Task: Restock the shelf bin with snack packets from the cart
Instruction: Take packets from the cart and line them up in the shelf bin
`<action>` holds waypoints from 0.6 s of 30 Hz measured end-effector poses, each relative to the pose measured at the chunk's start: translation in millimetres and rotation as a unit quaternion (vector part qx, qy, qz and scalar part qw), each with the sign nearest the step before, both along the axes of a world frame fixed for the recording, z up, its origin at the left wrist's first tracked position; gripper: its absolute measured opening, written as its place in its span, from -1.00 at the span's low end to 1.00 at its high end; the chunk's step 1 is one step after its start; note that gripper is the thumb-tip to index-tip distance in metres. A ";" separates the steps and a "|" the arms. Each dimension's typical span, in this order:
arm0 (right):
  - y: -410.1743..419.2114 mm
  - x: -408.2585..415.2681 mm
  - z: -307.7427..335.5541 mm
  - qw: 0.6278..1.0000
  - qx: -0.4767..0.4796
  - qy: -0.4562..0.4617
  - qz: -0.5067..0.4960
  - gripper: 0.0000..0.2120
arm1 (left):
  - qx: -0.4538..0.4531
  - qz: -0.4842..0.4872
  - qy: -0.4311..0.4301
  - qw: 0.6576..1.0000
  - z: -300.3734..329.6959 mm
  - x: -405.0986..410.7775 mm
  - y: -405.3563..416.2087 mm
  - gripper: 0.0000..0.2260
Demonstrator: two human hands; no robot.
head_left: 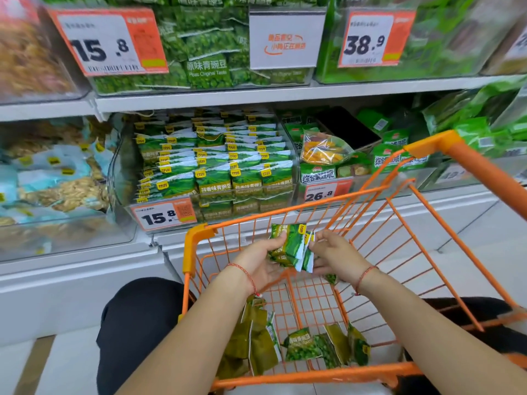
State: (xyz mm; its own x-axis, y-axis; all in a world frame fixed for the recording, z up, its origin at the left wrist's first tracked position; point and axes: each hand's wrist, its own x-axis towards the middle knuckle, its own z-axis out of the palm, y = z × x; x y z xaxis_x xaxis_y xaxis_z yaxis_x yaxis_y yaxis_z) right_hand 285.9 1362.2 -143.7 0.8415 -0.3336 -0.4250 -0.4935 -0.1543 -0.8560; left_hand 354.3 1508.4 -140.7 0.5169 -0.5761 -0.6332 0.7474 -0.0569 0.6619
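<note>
**Both hands hold a bunch of green snack packets above the orange cart**

Head view: the left hand (258,262) lies palm-up over the orange wire shopping cart (336,374), its fingers curled under and round a small stack of green-and-white foil snack packets (291,246); the thumb presses on the stack's upper left edge; the right hand (335,253) meets the same stack from the other side, thumb and fingertips pinching the white ends of the packets; each wrist carries a thin red string bracelet (246,276); the held stack sits above the cart's interior, near its far rim and below the shelf front; more loose green snack packets (310,344) lie on the cart's wire floor, close to the near rim, some face-up and some on edge; straight ahead on the lower shelf stands a clear plastic shelf bin (119,172), filled with neat rows of matching green packets standing upright; an orange-and-white price tag reading 15.8 (164,216) is fixed to the bin's front edge, just beyond the cart's far left corner; the bin and the held stack are apart.
</note>
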 end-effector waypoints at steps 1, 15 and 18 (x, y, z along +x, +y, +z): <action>-0.1 0.0 0.2 1.000 -0.002 -0.002 0.000 -0.86 | -0.006 -0.001 0.002 1.000 0.9 -0.6 0.2 -0.85; -3.8 -10.6 70.4 0.999 0.017 -0.030 -0.014 -0.79 | -0.096 -0.040 -0.017 0.994 38.4 -6.5 2.1 -0.77; 6.7 0.1 92.3 0.999 0.005 -0.052 0.012 -0.76 | -0.107 0.005 -0.055 0.993 59.8 -1.0 9.6 -0.79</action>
State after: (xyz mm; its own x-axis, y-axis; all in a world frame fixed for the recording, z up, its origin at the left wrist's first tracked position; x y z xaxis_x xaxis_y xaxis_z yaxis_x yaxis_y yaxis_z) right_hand 286.0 1368.8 -51.3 0.8887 -0.3084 -0.3392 -0.3989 -0.1557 -0.9037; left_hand 353.3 1518.0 -80.9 0.5815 -0.6862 -0.4370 0.6704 0.0999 0.7352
